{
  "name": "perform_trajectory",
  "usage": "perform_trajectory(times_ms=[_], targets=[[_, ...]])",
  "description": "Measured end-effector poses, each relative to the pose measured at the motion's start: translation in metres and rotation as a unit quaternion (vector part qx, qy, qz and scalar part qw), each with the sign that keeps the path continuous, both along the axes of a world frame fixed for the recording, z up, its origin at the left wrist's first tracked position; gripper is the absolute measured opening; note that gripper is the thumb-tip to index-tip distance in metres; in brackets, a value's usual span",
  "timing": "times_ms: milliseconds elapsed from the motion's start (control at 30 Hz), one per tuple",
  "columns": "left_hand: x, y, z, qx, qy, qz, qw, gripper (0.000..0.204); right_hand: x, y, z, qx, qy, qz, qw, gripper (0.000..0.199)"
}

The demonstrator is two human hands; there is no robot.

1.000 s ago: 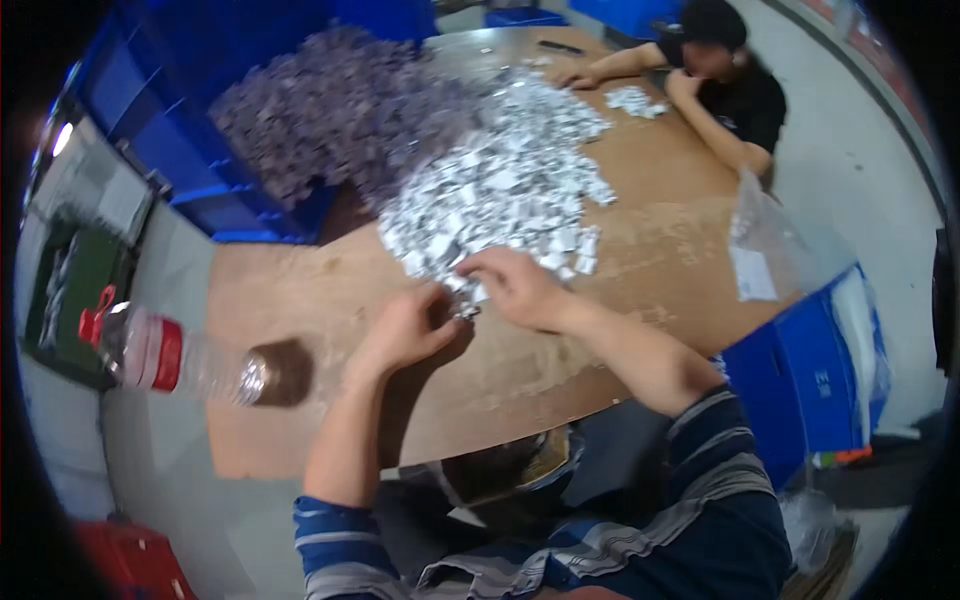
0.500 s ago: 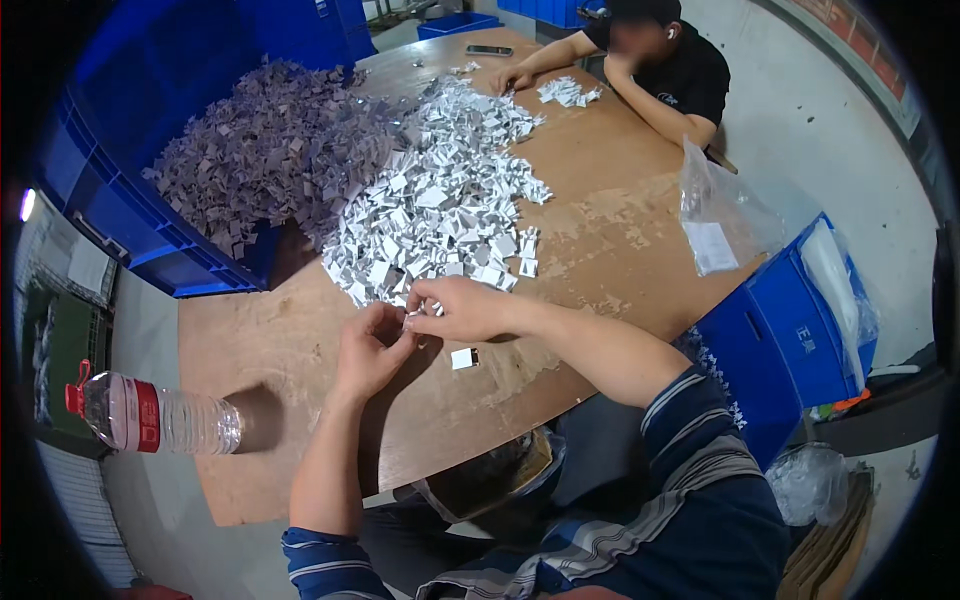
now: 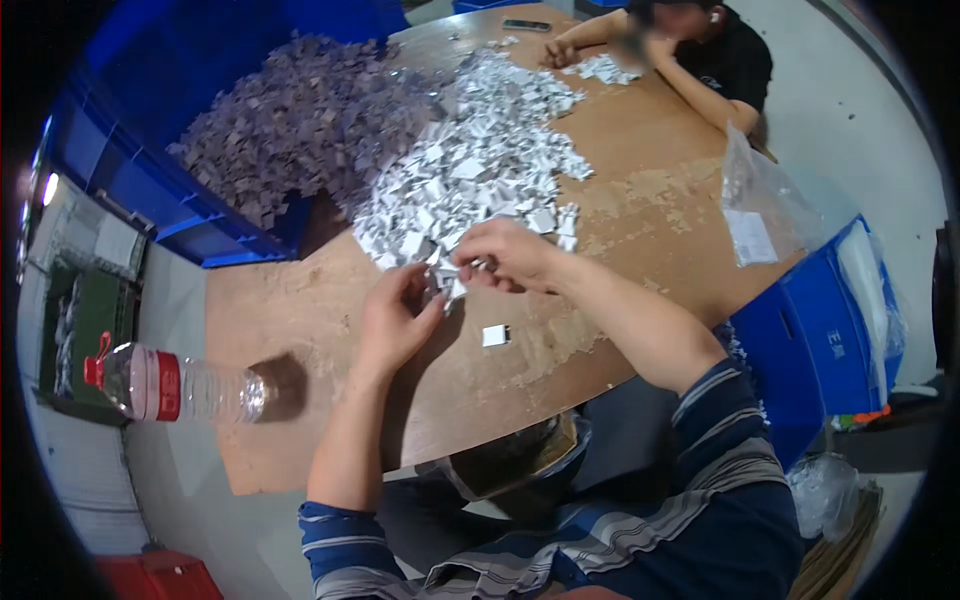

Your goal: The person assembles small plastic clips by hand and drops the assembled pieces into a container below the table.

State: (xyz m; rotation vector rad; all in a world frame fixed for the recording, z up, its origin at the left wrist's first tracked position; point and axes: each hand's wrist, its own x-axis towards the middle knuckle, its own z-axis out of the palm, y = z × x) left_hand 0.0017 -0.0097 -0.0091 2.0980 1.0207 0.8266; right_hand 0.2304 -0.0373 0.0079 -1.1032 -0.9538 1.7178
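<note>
A large heap of small white plastic pieces point(image 3: 470, 168) spreads over the wooden table in front of me. At its near edge, my left hand point(image 3: 395, 318) has thumb and fingers curled toward each other, with a small piece that I cannot make out at the tips. Just right of it and a little farther off, my right hand point(image 3: 512, 254) is closed, fingers bent inward around something small and mostly hidden. Nearer to me, a single white rectangular piece point(image 3: 495, 335) with a dark end lies apart on the wood.
A tipped blue crate point(image 3: 130, 180) spills more pieces at left. A water bottle point(image 3: 180, 385) lies by the table's left edge. Across the table sits a person point(image 3: 735, 70) beside a small pile point(image 3: 605, 69). A clear bag point(image 3: 755, 210) and blue bin point(image 3: 800, 335) are at right.
My hands were together at the heap's edge; now they are apart, the right one drawn away to the right and farther off. The whole view has shifted somewhat.
</note>
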Motion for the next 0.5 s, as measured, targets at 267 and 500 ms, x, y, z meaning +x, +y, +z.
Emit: perform_trajectory(times_ms=[267,500], targets=[[-0.009,0.008,-0.002,0.053,0.023,-0.094,0.994,0.025,0.004,0.001,-0.017,0.212,-0.365,-0.003,0.906,0.020],[-0.016,0.009,0.007,-0.042,0.025,-0.155,0.987,0.021,-0.004,-0.015,-0.012,0.354,-0.548,0.039,0.757,0.026]])
